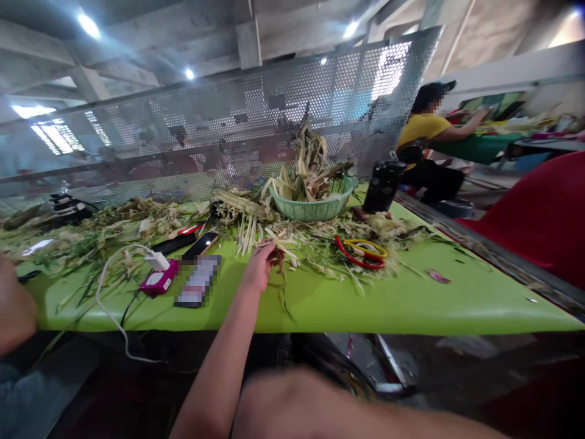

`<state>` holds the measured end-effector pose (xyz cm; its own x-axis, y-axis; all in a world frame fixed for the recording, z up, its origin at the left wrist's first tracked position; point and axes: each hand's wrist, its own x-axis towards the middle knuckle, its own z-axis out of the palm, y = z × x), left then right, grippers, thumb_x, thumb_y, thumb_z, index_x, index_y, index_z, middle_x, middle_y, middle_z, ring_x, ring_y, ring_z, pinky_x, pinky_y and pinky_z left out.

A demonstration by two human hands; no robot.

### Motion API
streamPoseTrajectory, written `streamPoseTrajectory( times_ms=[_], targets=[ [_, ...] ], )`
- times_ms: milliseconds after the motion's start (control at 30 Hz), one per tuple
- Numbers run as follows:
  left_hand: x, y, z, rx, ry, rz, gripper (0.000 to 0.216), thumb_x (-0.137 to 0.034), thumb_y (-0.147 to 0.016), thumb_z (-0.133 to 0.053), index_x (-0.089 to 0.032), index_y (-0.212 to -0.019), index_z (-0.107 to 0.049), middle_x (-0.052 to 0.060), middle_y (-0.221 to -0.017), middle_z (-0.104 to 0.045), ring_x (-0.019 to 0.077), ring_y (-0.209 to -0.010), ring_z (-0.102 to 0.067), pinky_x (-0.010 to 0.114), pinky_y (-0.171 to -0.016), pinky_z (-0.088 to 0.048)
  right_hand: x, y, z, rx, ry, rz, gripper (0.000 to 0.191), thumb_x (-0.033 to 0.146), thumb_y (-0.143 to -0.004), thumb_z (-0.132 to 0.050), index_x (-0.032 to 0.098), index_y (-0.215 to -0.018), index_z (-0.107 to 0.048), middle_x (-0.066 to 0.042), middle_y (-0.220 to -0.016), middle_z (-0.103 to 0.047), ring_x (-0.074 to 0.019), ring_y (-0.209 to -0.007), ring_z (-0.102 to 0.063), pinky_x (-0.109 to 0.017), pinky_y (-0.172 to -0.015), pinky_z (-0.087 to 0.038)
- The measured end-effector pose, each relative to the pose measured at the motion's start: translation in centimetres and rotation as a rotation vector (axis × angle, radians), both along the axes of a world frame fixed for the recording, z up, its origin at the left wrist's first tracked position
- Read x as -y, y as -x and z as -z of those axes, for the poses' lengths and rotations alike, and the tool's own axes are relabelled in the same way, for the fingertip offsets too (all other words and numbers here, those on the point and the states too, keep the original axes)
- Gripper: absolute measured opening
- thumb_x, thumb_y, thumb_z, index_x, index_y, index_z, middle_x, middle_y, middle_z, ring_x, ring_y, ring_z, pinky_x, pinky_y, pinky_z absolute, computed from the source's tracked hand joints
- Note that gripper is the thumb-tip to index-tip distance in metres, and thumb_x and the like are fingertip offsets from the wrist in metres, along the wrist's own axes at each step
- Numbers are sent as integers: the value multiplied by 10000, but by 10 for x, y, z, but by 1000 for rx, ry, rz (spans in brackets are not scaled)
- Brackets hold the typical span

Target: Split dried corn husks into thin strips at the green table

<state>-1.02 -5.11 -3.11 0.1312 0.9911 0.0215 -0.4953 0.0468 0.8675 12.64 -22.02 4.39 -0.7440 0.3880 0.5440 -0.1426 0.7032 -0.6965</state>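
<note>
My left hand (261, 263) reaches over the front of the green table, its fingers closed around dry corn husk strips (282, 249). A brown, withered piece hangs down from the fingers toward the table edge. Pale husk strips (247, 235) lie just beyond this hand. My right arm (315, 405) crosses the bottom of the view, close to the camera and blurred; the fingers of that hand do not show. Behind the left hand stands a green plastic basket (311, 209) heaped with dry husks (311, 164). Red and yellow rings (363, 252) lie to the right.
Two phones (200, 246) (197, 281) and a magenta power socket (158, 277) with a white charger lie left. A black container (384, 186) stands at right. A perforated metal screen (219, 128) backs the table (411, 305). Another person's arm (16, 305) shows left; a person in yellow (423, 129) sits far right.
</note>
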Motion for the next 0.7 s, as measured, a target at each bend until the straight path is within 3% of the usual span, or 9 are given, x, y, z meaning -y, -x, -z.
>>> streamPoseTrajectory(
  times_ms=[67,133,200,300,433,567,700],
  targets=[
    [6,-3,0,38,-7,4,337,-366,-667,-761,-184,-885,-579,5,-753,-657,127,-658,-619,254,-619,-468,-22,-10,-2,-51,55,232,169,255,-966,-490,239,-1118,-562,-52,-1075,-615,-178,-1000,-577,-335,-886,-457],
    [13,-9,1,71,-20,18,344,-366,-669,-762,-191,-882,-556,1,-769,-656,123,-659,-618,258,-635,-473,-53,-23,8,-134,91,766,94,298,-937,-538,230,-964,-596,-33,-949,-629,-181,-911,-582,-324,-849,-446],
    [20,-16,1,87,-11,39,365,-378,-667,-768,-197,-893,-546,-5,-767,-645,123,-649,-614,268,-645,-479,-86,-37,26,-105,118,1015,155,360,-893,-587,214,-943,-600,-50,-951,-628,-208,-915,-574,-340,-839,-439],
    [30,-24,2,100,20,50,378,-385,-659,-785,-205,-897,-553,-22,-751,-615,115,-642,-600,264,-639,-477,-118,-48,53,-49,227,991,244,423,-866,-587,199,-960,-609,-46,-936,-636,-210,-872,-581,-319,-770,-449],
    [39,-27,2,98,34,83,373,-388,-640,-803,-203,-861,-566,-25,-756,-605,104,-629,-578,242,-608,-455,-121,-46,66,19,315,875,316,490,-871,-551,185,-847,-627,-20,-785,-624,-186,-748,-563,-290,-680,-425],
    [41,-26,4,86,24,100,352,-369,-642,-800,-200,-853,-573,-20,-756,-611,111,-642,-580,242,-620,-449,-115,-40,67,34,256,904,270,461,-843,-595,196,-794,-618,-7,-726,-617,-176,-689,-551,-283,-641,-411],
    [42,-28,7,51,20,43,313,-337,-645,-789,-177,-815,-580,-26,-701,-583,87,-616,-549,221,-630,-435,-116,-38,72,57,94,960,194,384,-858,-570,213,-769,-587,-17,-727,-620,-187,-683,-554,-297,-650,-414]
  ],
)
